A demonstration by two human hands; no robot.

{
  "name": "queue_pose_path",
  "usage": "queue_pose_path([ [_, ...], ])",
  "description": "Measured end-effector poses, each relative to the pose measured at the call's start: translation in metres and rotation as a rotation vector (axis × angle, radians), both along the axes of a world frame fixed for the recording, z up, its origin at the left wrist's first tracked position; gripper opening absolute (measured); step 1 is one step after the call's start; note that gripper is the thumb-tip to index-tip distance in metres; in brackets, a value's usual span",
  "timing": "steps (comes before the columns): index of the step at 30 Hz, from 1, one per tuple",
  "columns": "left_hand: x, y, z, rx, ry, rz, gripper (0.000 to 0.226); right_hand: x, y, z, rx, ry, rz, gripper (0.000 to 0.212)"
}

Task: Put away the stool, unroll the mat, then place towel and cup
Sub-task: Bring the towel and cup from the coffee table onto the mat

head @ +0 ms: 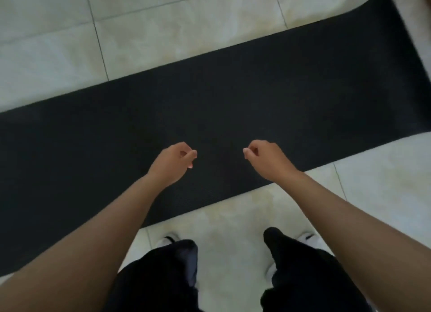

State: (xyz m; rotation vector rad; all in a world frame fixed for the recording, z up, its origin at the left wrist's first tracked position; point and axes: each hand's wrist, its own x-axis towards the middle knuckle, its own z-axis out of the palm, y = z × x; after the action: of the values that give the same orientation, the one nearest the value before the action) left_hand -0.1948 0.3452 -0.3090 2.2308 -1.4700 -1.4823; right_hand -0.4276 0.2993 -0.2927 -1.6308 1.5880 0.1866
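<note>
The mat [233, 97] is black, long and narrow, with a finely textured top. It lies unrolled and flat on the pale tiled floor [163, 32], slanting across in front of me. Its rounded far end shows on my right, and its left end runs out of view.

left hand [173, 162]: bare, short nails, just left of the frame's centre
right hand [268, 159]: bare, short nails, just right of centre
left forearm [93, 230]: uncovered from wrist to the lower left edge
right forearm [349, 218]: uncovered from wrist to the lower right edge
trousers [172, 276]: black, loose cloth with soft folds, one leg each side of bottom centre
left shoe [166, 240]: white, small dark marking on top, mostly under the trouser hem
right shoe [307, 238]: white, dark marking, partly hidden by trouser leg and forearm
</note>
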Motion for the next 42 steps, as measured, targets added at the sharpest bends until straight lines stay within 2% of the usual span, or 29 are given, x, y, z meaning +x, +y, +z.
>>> queue_pose_path([
  [6, -0.002, 0.04, 0.17, 0.02, 0.021, -0.065, 0.015, -0.004, 0.07, 0.17, 0.043, -0.019, -0.368, 0.031],
  [8, -0.016, 0.047, 0.241, 0.059, 0.03, -0.163, 0.016, -0.015, 0.094, 0.243, 0.046, -0.011, -0.466, 0.028],
  [12, -0.051, 0.065, 0.334, 0.077, 0.066, -0.354, 0.02, -0.032, 0.14, 0.341, -0.001, 0.016, -0.553, 0.029],
  [16, -0.095, 0.095, 0.396, 0.069, 0.064, -0.59, 0.021, -0.049, 0.212, 0.408, -0.049, 0.036, -0.688, 0.031],
  [23, -0.18, 0.171, 0.441, 0.007, 0.138, -0.997, 0.027, -0.065, 0.36, 0.448, -0.102, 0.004, -1.161, 0.023],
  [32, -0.303, 0.348, 0.468, 0.012, 0.18, -1.577, 0.019, -0.08, 0.586, 0.476, -0.126, 0.078, -1.749, 0.023],
  [38, -0.397, 0.491, 0.494, -0.037, 0.248, -1.828, 0.016, -0.128, 0.728, 0.495, -0.23, 0.181, -2.007, 0.023],
  [42, -0.457, 0.571, 0.518, -0.044, 0.328, -1.908, 0.014, -0.168, 0.8, 0.513, -0.279, 0.26, -2.131, 0.024],
])
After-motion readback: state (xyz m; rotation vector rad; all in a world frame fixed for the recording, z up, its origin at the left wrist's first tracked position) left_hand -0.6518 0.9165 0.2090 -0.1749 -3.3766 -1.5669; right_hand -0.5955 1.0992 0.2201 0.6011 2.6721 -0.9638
